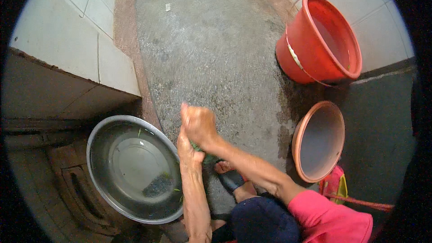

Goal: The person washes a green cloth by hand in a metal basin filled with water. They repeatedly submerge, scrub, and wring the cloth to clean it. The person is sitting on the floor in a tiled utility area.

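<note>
The green thing (195,146) sits in your grip, just above the crook of your left thumb and under your right wrist; its long axis is too hidden to tell. Your left hand (185,147) looks nearer to it, while your right hand (199,123) is balled up above. Both hands appear closed together on it with no visible opening (how tightly, you can't tell: the fingers are hidden or blurred).

You have one basin (101,157) near the floor's (216,54) left edge, right beside your left hand, with at least two green scraps (139,132) inside. Toward the floor's right edge, well apart from your hands, stand one red bucket (298,54) and, nearer you, one tub (298,146).
</note>
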`<state>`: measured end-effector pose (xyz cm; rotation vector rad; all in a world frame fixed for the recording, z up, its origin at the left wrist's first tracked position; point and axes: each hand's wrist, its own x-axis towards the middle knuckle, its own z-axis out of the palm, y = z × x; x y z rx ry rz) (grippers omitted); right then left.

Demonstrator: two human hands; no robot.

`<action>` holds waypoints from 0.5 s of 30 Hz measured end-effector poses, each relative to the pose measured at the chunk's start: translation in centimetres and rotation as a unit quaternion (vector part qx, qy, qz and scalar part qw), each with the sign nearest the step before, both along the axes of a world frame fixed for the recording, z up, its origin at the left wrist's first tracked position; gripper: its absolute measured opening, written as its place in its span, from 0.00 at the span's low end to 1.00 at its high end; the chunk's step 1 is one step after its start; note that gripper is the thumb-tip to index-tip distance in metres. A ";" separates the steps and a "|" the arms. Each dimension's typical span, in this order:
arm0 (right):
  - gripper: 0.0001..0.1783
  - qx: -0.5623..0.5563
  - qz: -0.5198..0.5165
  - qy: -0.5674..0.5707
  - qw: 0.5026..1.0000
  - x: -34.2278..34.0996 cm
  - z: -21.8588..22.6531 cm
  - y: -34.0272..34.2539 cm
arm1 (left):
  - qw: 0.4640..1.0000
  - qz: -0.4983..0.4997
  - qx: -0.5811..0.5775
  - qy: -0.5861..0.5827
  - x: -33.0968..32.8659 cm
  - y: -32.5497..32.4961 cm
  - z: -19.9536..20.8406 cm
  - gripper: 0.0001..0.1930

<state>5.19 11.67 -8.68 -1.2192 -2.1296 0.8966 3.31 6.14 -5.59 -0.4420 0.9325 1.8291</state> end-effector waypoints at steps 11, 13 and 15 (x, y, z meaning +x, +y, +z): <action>0.13 -0.503 0.198 0.248 0.804 3.5 3.0 6.6 | 0.989 -0.043 0.137 0.034 -2.9 -4.8 -0.7 0.17; 0.22 -0.554 0.291 0.244 0.741 4.6 3.7 5.7 | 0.988 0.013 0.152 -0.020 -3.1 -4.4 0.3 0.16; 0.24 -0.528 0.356 0.168 0.752 5.1 1.8 4.6 | 0.980 0.037 0.185 -0.060 -3.6 -4.3 0.3 0.16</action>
